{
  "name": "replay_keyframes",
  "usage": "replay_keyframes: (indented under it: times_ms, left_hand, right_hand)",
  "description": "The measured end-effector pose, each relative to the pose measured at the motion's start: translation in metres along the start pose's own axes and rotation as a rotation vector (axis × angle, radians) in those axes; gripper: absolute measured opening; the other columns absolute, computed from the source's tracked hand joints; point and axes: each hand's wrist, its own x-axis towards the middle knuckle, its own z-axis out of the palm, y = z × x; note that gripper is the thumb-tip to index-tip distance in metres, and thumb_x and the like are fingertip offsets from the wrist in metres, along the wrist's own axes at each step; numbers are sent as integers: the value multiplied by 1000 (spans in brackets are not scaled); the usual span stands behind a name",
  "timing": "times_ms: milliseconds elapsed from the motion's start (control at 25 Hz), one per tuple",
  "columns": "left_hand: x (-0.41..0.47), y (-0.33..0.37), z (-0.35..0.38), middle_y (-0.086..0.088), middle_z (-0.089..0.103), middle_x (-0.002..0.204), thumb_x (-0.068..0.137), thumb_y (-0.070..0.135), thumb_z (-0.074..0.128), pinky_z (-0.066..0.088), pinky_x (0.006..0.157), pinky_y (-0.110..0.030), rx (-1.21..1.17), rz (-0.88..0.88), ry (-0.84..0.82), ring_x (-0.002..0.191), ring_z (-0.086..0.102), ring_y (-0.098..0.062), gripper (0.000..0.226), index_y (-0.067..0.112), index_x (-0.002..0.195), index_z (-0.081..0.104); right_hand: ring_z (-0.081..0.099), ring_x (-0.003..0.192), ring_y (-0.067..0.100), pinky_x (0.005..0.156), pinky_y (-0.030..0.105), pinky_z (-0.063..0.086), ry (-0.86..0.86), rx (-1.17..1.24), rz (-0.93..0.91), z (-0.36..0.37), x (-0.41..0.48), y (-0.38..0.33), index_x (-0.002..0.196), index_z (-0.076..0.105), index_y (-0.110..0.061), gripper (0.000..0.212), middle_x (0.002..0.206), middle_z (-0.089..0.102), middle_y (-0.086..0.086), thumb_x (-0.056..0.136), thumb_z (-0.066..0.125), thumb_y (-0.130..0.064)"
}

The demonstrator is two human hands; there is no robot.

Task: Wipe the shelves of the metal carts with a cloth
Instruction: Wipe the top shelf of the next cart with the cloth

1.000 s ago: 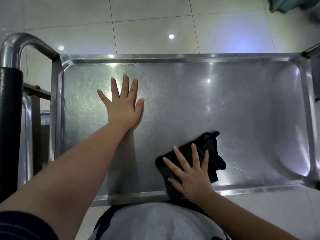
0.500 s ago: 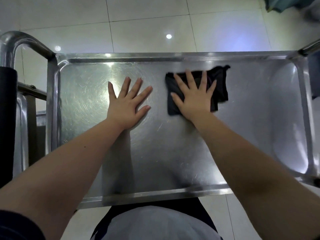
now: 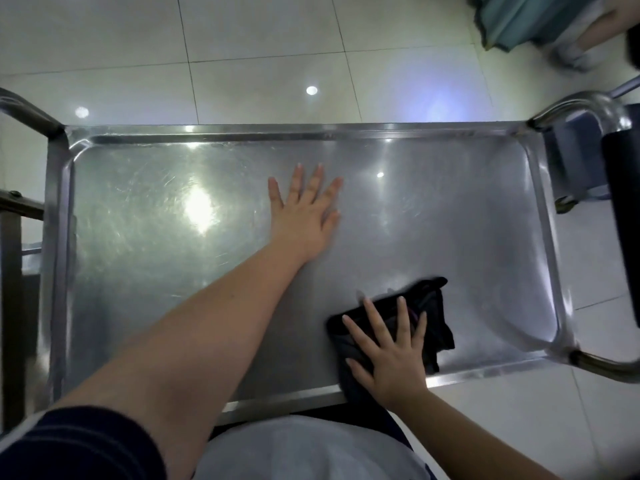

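Head view: I see my right hand (image 3: 389, 355) with its fingers (image 3: 401, 315) spread flat, pressing a black cloth (image 3: 431, 315) onto the near right part of the cart's top shelf (image 3: 138, 237), the cloth's near edge lapping over the shelf's front rim. My left hand (image 3: 304, 216) lies palm down with fingers (image 3: 317, 181) splayed on bare steel near the shelf's middle, grasping nothing. A black-gripped handle (image 3: 623, 216) curves at the right end, over pale floor tiles (image 3: 259, 46).
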Motion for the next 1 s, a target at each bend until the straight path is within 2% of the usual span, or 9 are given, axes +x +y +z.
replay_keyframes:
  times_ms: [120,240,400,480,600,720,840,920,1000]
  left_hand:
    - [8,12,12,6,-11,164,98,54,2,-12,106,-74,47,-48,13,150,-14,-29,57,43,154,-4]
    - [7,9,16,8,-8,164,97,54,2,-11,106,-73,40,-74,43,150,-11,-27,57,45,154,-1]
    - [13,13,16,9,-1,164,99,54,7,-9,108,-72,44,-81,81,151,-7,-25,55,47,153,4]
    - [20,12,16,9,2,164,99,55,9,-9,109,-71,56,-82,92,151,-5,-25,54,48,153,5]
    - [31,15,15,9,1,164,99,55,12,-12,109,-70,62,-91,86,151,-5,-25,54,49,152,3]
    - [34,15,14,9,1,165,98,57,9,-14,109,-69,72,-107,84,151,-5,-25,55,51,152,2]
    - [33,16,14,8,1,165,97,58,5,-17,108,-67,79,-110,90,151,-7,-24,55,51,151,1]
    - [31,16,14,8,1,165,97,59,3,-18,108,-66,73,-105,94,151,-7,-25,55,50,152,0]
    - [28,15,14,8,1,165,98,58,1,-16,108,-67,76,-99,105,151,-6,-26,55,49,152,1]
  right_hand:
    - [6,144,52,104,79,6,-4,42,-2,-6,9,9,151,21,-46,63,163,18,-3,92,31,-67]
    - [9,144,51,106,77,1,112,83,177,-28,92,49,150,14,-49,61,162,20,-5,93,25,-65]
    - [-8,145,46,107,74,-7,53,120,360,-68,255,112,148,-6,-54,66,164,-2,-12,84,0,-72]
    - [-10,146,45,107,73,-8,21,122,360,-73,285,121,147,-8,-55,68,163,-6,-12,82,-1,-74]
    - [-5,147,44,111,70,-2,66,79,226,-59,241,123,150,-2,-51,66,164,0,-9,88,8,-72]
    - [3,147,46,109,72,7,104,84,128,-29,123,113,152,13,-47,65,163,12,-5,92,25,-68]
    - [7,146,48,105,75,14,51,62,23,-2,9,102,151,22,-46,63,163,17,-3,93,31,-67]
    - [9,145,49,103,77,15,35,51,-51,0,-2,105,150,24,-46,62,162,20,-2,92,33,-68]
    - [10,144,50,104,77,10,96,50,-68,-14,51,113,150,22,-48,60,162,20,-3,93,29,-67]
